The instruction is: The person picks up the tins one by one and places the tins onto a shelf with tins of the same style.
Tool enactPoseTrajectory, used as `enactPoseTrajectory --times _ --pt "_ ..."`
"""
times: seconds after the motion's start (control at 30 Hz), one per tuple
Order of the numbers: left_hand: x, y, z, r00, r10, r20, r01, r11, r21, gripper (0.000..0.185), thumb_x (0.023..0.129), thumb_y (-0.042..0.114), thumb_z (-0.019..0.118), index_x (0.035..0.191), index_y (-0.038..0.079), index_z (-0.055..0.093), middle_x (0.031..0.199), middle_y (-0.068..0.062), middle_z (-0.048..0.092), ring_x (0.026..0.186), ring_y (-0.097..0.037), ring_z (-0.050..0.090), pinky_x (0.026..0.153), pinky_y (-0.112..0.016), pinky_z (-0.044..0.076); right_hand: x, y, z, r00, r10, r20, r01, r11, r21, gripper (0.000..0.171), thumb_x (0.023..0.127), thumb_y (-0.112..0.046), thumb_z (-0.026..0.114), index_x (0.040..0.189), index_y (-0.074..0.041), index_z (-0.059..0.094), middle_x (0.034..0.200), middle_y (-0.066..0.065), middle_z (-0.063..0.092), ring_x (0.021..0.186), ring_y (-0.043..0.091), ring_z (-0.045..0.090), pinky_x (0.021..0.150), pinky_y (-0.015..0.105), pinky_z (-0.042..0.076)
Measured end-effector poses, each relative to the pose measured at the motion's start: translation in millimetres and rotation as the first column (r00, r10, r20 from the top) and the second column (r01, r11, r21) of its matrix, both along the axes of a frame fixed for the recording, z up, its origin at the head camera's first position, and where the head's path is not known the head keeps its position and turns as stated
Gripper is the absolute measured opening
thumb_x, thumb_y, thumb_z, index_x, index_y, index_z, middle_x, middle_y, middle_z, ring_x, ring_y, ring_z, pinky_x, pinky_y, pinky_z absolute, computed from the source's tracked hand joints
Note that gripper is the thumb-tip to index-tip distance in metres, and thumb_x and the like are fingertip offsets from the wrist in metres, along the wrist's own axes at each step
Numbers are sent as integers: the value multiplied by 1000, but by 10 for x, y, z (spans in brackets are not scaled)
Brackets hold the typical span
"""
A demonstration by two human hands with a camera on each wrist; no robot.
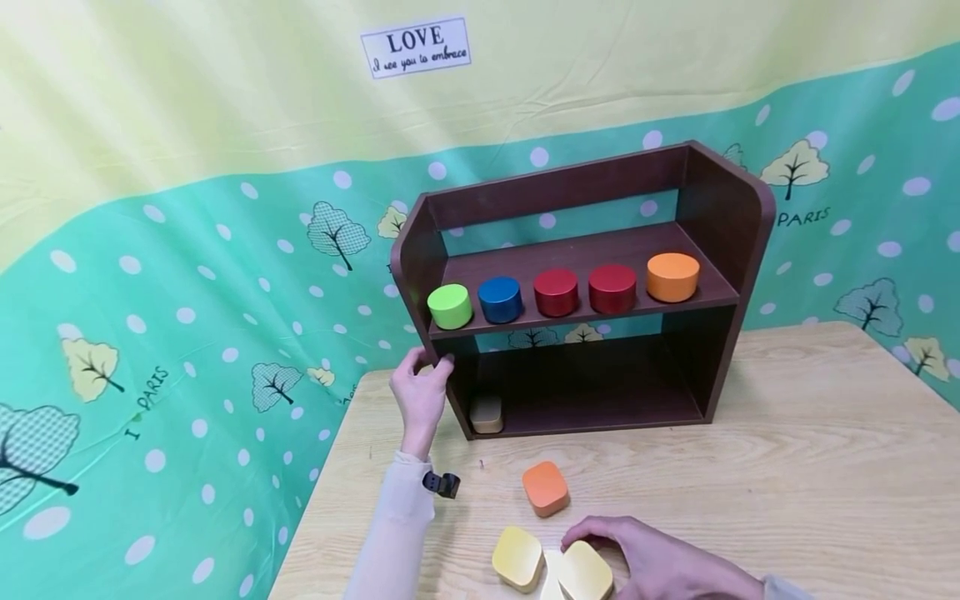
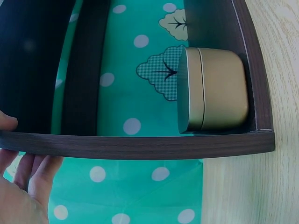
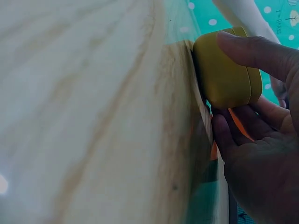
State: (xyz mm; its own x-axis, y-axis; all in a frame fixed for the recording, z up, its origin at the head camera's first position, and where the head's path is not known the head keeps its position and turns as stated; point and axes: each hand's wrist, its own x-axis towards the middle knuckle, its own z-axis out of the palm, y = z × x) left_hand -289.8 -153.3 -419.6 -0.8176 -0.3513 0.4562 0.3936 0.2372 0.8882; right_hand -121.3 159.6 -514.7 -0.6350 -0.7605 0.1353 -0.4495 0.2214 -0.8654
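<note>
While the left hand (image 1: 420, 396) grips the rack (image 1: 729, 217), the right hand (image 1: 663, 560) pinches a yellow tin (image 1: 586, 572) at the table (image 1: 840, 433); six tins (image 1: 556, 292) are shelved (one below), two more loose tins (image 1: 546, 488) apparently remaining

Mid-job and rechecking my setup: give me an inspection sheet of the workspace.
Surface: pale wood-grain table, dark-brown two-tier shelf on it.
Job's things: upper tier, round green tin, blue tin, two red tins, round orange tin; lower tier, gold tin; on table, rounded-square orange tin, left yellow tin; right yellow tin, held.
Clutter: pale piece between yellow tins, identity unclear.
Grips: left grip holds the shelf's left side panel; right grip holds right yellow tin.
Cables: nothing seen.
Surroundings: patterned teal-and-yellow backdrop, LOVE sign above the shelf.
</note>
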Motion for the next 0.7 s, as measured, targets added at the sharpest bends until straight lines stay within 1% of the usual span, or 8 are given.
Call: enactPoseTrajectory --times 0.1,0.2,0.47,0.57,0.7 --pt "-2 -4 -3 1000 3 6 -3 1000 0 9 88 5 81 97 2 79 89 -1 71 90 -16 64 79 -23 53 -6 0 -11 999 0 -34 0 1000 1 52 93 -37 88 139 -24 65 134 -11 72 124 -2 60 106 18 49" --pt "-1 -3 6 1000 0 4 0 1000 0 9 88 4 81 97 2 79 89 -2 71 91 -16 65 80 -23 53 -6 4 -18 999 -1 -49 1 1000 1 52 92 -37 88 137 -25 65 133 -11 72 124 -2 60 105 18 49" --pt "-1 -1 8 1000 -1 -11 1 1000 13 8 87 1 81 95 0 79 87 -1 69 89 -14 65 80 -24 52 -14 -26 -24 988 21 -156 -22 1000 -9 51 92 -35 89 136 -23 66 130 -5 73 122 3 62 103 19 50" --pt "-1 0 9 1000 1 -13 -1 1000 10 9 87 1 82 95 1 79 87 -2 70 90 -14 65 81 -22 52 -10 -34 -27 988 20 -153 -22 1000 -12 51 91 -34 90 136 -23 67 129 -4 73 122 3 62 103 19 50" --pt "-1 -2 6 1000 3 -9 -3 1000 4 9 87 1 81 95 1 79 87 -4 71 90 -15 65 81 -24 52 2 -35 -37 994 12 -112 -14 1000 -20 51 91 -34 90 136 -23 68 129 -5 73 121 0 61 102 18 49"
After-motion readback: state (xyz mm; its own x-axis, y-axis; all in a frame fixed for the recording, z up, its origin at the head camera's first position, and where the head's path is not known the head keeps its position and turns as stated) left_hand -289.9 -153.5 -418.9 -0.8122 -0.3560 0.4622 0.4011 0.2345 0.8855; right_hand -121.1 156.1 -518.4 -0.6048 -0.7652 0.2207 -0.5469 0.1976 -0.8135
